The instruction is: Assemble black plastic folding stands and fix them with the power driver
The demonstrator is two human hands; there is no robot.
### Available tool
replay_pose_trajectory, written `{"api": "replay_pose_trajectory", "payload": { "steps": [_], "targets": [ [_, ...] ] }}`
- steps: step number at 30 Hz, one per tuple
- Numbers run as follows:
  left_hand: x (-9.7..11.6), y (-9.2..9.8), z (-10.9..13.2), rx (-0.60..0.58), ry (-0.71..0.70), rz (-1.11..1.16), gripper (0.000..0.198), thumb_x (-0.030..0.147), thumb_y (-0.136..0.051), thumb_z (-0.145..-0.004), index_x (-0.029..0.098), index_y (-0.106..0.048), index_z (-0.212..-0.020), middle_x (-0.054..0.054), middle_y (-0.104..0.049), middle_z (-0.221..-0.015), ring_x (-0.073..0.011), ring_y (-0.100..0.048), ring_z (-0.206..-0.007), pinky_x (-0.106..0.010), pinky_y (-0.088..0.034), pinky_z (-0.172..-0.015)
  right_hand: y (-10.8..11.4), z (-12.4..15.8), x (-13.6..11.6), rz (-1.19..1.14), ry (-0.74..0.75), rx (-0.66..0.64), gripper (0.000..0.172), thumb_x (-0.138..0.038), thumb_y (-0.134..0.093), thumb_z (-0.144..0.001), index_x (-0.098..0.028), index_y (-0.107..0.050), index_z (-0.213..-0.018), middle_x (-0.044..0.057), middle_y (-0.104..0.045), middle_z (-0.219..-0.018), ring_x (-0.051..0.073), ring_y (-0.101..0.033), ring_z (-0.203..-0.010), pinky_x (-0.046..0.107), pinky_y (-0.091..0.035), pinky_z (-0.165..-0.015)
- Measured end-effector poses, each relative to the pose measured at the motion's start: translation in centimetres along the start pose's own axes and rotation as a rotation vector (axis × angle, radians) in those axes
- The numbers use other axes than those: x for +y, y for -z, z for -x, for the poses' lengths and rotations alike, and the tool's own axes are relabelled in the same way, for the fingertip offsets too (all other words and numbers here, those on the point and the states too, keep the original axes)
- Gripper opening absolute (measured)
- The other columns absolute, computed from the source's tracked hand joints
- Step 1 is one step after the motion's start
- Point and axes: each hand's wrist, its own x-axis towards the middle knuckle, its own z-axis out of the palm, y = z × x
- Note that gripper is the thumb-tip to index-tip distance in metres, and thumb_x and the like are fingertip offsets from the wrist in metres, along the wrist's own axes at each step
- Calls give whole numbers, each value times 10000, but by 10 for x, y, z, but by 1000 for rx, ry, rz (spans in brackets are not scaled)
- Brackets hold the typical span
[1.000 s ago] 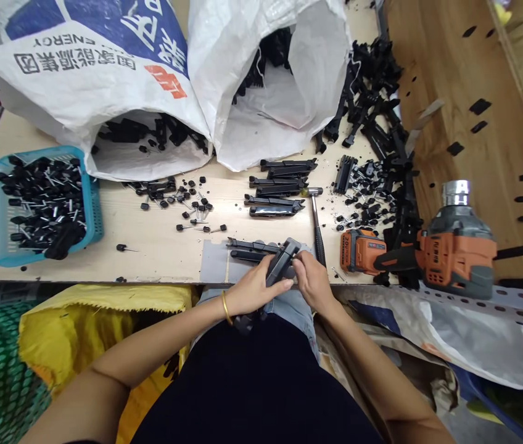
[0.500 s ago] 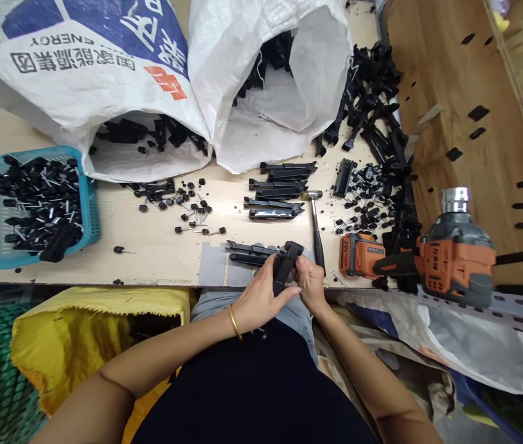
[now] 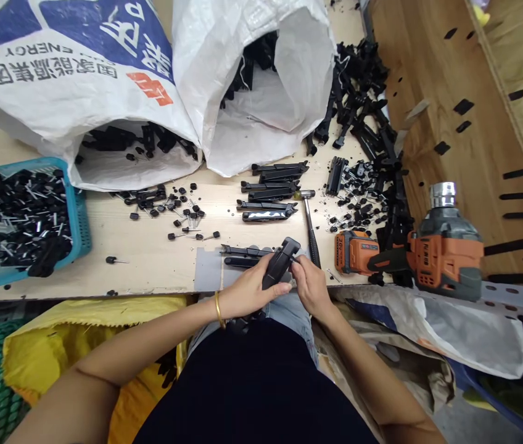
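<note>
At the table's near edge, both my hands close on one long black plastic part. My left hand wraps its lower half, a gold bangle on the wrist. My right hand pinches the part near its upper end. The part tilts up to the right, and its lower end drops toward my lap. Just beyond it, two similar black bars lie on a grey mat. A hammer lies right of my hands.
An orange cordless drill lies at the right edge. Black bars are stacked mid-table, with loose pins to their left. A blue basket of pins stands far left. Two white sacks lie open behind. A heap of black parts fills the back right.
The black part first swung more upright in my hands, then tilted back up to the right. The view has shifted slightly, so everything sits a little further left.
</note>
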Motion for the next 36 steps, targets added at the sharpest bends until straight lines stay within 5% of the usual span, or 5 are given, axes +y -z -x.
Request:
{"api": "replay_pose_trajectory", "payload": {
  "steps": [4, 14, 28, 32, 36],
  "targets": [
    [1, -12, 3, 44, -3, 61, 609, 488, -516, -884, 168, -340, -1371, -142, -485, -1355, -270, -488, -1248, -416, -403, -1048, -6, 0, 2, -11, 45, 11, 464, -581, -425, -882, -204, -476, -616, -17, -416, -553, 106, -391, -520, 259, -315, -513],
    [-12, 3, 7, 105, -222, -550, 791, 405, -651, -814, 249, -215, -1455, -128, -513, -1190, -304, -510, -1110, -495, -435, -955, -14, 5, -17, -977, -704, -337, 520, -587, -638, -734, -199, -346, -548, -107, -257, -400, 10, -138, -345, 158, -135, -329],
    [0, 33, -45, -237, 126, 118, 591, 637, -476, -833, 134, -575, -1127, -78, -634, -920, -213, -605, -868, -335, -494, -784, 5, -20, 3, 621, 230, 91, 377, -453, -305, -966, -208, -471, -732, 51, -535, -703, 162, -483, -656, 279, -312, -587],
    [2, 25, -42, -311, 381, 363, 637, 736, -434, -791, 130, -569, -931, -39, -613, -708, -172, -605, -628, -297, -493, -592, 12, -23, 17, 735, 396, 18, 400, -415, -279, -981, -218, -419, -661, 32, -486, -621, 150, -432, -588, 285, -265, -559],
    [-2, 21, -44, -254, 242, 216, 592, 696, -463, -801, 134, -587, -941, -50, -638, -804, -183, -621, -731, -307, -507, -696, 13, -26, 25, 590, 383, 16, 415, -421, -283, -974, -223, -380, -622, 5, -432, -570, 132, -392, -539, 278, -262, -547]
  ]
}}
